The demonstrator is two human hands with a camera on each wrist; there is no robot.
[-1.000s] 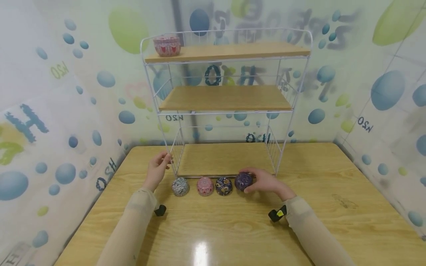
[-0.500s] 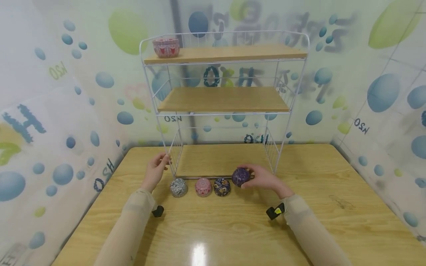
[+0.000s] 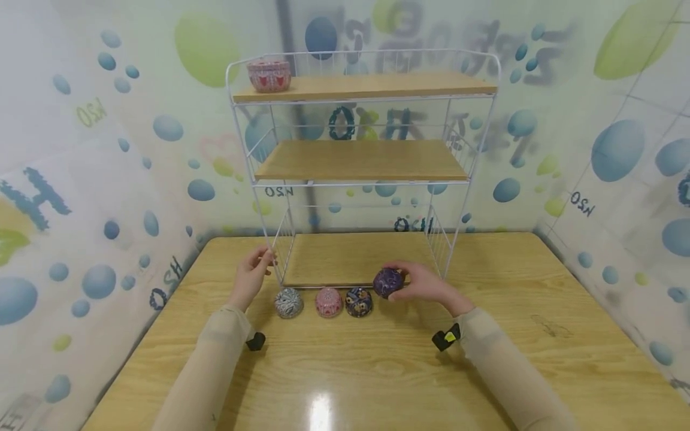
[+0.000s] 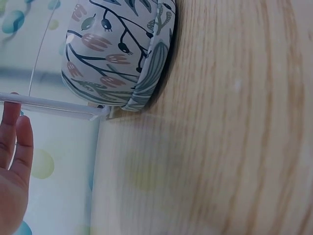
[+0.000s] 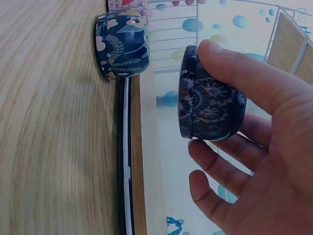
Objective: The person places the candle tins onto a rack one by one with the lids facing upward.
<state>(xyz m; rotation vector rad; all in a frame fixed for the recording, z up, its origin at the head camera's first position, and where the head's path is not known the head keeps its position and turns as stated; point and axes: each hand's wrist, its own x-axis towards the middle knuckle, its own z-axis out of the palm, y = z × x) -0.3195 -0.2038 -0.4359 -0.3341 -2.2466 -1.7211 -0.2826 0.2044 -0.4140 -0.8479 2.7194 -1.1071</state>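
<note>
My right hand (image 3: 423,282) grips a dark purple patterned round tin (image 3: 388,282) between thumb and fingers. In the right wrist view this tin (image 5: 212,95) is held off the table, its banded rim facing the tabletop. On the table to its left stand a navy floral tin (image 3: 358,302), a pink tin (image 3: 329,302) and a white tin with grey-green leaves (image 3: 288,303), in a row before the rack. My left hand (image 3: 252,274) holds the left front post of the white wire rack (image 3: 265,221), close to the leaf tin (image 4: 110,54). Some left fingers are hidden.
The rack has wooden shelves: a top shelf (image 3: 372,85), a middle shelf (image 3: 361,160) and a bottom shelf (image 3: 361,257). A pink tin with red hearts (image 3: 269,76) sits at the top shelf's left end. Patterned walls surround the wooden table (image 3: 377,377).
My right hand has raised the purple tin off the table and brought it slightly toward the bottom shelf. The left hand stays at the post, and the other tins have not moved.
</note>
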